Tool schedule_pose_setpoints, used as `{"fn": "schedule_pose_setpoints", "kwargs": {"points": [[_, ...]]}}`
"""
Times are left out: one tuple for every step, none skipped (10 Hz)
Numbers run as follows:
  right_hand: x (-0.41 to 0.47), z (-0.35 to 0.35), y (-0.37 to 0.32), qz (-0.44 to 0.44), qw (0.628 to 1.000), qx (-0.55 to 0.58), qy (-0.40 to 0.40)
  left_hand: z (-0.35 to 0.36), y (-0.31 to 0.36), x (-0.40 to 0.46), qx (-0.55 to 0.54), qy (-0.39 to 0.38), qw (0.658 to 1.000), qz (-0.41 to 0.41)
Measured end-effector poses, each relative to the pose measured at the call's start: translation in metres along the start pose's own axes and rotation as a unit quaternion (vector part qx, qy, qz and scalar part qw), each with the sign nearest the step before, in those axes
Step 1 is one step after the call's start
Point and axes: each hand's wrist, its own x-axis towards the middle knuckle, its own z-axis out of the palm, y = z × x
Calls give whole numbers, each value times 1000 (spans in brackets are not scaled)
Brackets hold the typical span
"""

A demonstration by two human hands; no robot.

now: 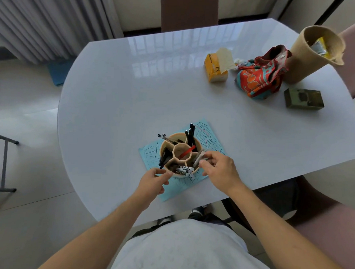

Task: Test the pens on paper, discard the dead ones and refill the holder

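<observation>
Now your right hand (219, 168) pinches grey pens (199, 158) at the holder (180, 154) — your left hand (154, 181) hovers beside it, fingers loosely curled, holding nothing.

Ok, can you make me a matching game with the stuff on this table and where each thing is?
Things:
1. pen holder
2. red pen
3. tissue box
4. green box

Places:
A. far side, left of the colourful cloth bag
B. on the scribbled blue paper
C. near the table's right edge
D. in the holder's middle compartment

Pairs: 1-B, 2-D, 3-A, 4-C
</observation>
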Motion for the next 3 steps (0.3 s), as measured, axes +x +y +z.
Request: {"fn": "schedule_pose_setpoints", "kwargs": {"points": [[-6,-8,8,14,999,4,41,-5,-6,0,7,-13,1000,12],[-18,-22,9,32,997,-2,69,-13,-7,-1,26,-17,999,14],[-29,-48,-6,30,991,29,124,-24,-16,-7,35,-14,999,14]]}}
